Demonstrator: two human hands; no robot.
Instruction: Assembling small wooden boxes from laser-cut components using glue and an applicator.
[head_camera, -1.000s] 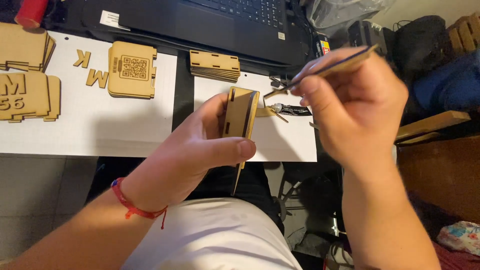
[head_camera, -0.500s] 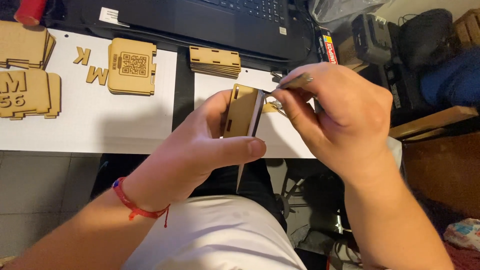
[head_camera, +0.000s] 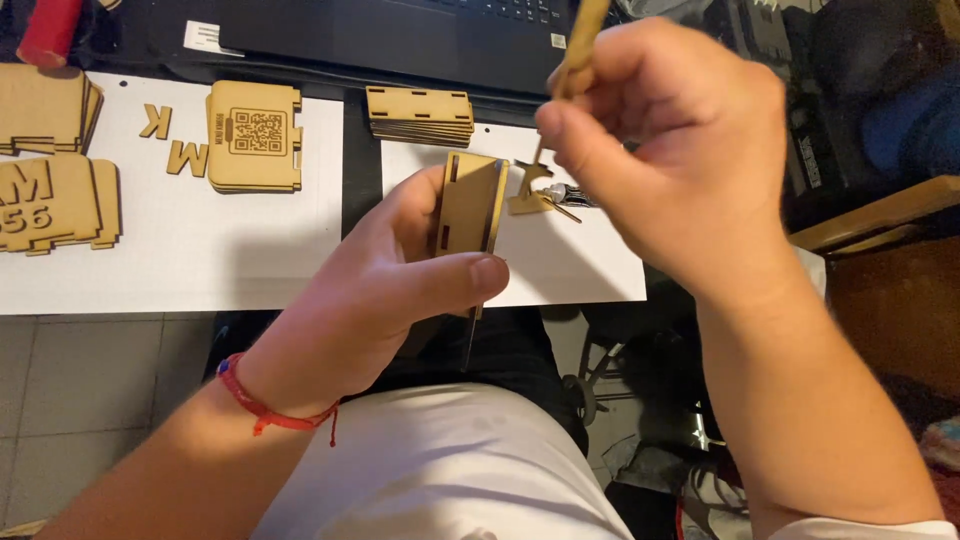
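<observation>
Left hand (head_camera: 400, 270) clenched on wooden pieces (head_camera: 470, 205) above the table (head_camera: 200, 250); right hand (head_camera: 670, 150) pinched a stick (head_camera: 580, 40). Could have slipped apart under a loose thumb.

You sit at a dark desk (head_camera: 360, 110) laid with white sheets (head_camera: 200, 250) — grey floor tiles (head_camera: 90, 400) lie beneath, and a wooden chair arm (head_camera: 880, 215) stands to your right, dimly lit.
</observation>
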